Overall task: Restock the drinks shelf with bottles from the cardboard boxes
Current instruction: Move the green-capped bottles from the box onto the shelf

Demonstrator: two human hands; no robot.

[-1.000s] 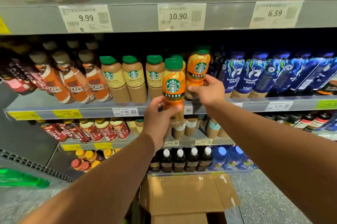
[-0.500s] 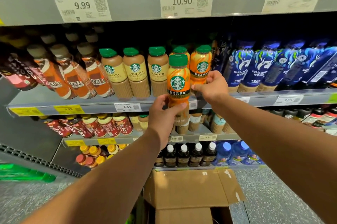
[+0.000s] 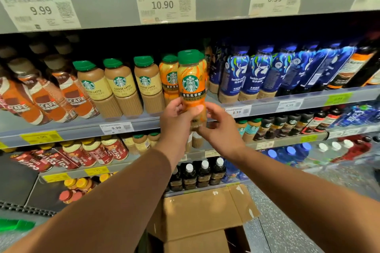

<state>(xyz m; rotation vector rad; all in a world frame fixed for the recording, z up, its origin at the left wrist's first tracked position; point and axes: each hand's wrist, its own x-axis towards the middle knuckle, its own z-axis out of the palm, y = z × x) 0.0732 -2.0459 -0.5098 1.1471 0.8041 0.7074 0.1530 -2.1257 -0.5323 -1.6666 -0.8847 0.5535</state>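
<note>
placing step: an orange bottle (image 3: 191,80) is upright just in front of the shelf (image 3: 82,131), before its orange row. left hand (image 3: 176,123) fingers grip its lower half; right hand (image 3: 223,131) fingers curl round its side. next: ease it back level. a box (image 3: 203,211) sits on the store floor below.

Upright orange, green-capped bottle (image 3: 192,86) before the shelf edge (image 3: 82,131), above cardboard box (image 3: 203,211)

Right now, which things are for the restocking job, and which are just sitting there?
For the job: orange bottle, left hand, right hand, cardboard box, shelf.
Just there: blue bottles, Nescafe bottles, price tags.
</note>
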